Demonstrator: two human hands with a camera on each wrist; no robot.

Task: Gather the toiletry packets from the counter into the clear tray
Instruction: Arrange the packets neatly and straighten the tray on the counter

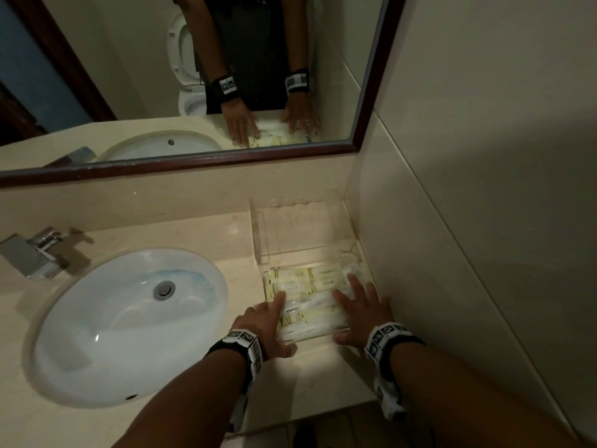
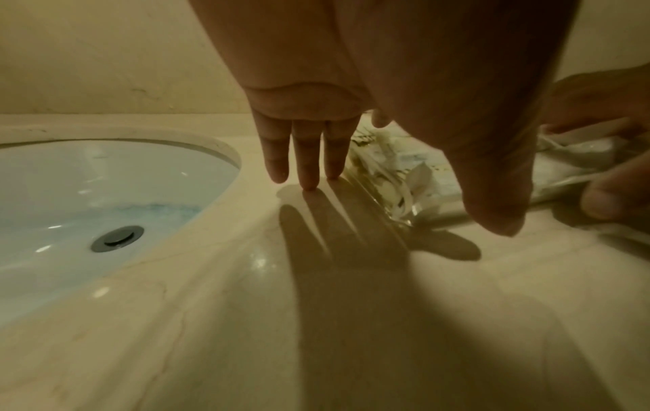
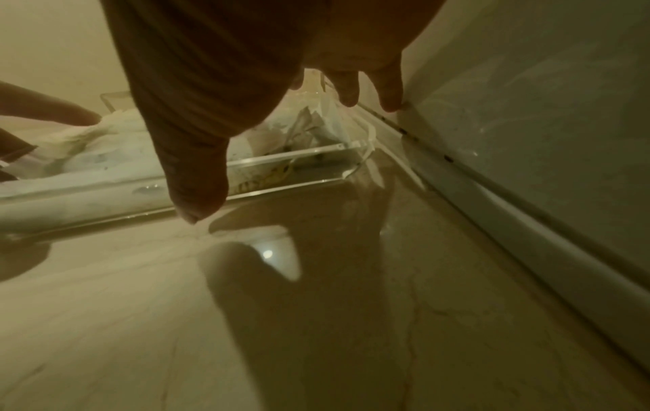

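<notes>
Hands flanking clear tray [image 1: 336,335] of packets [image 1: 310,286], both grips open, fingers straight

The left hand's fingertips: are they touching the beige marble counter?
Touching. In the left wrist view the left hand sets two fingertips on the beige marble counter, meeting their shadow there.

Overhead head view; low wrist views

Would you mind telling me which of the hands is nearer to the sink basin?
Left. The left hand rests at the clear tray's sink-side edge, right beside the sink basin. The right hand lies on the tray's far side, against the wall.
</notes>
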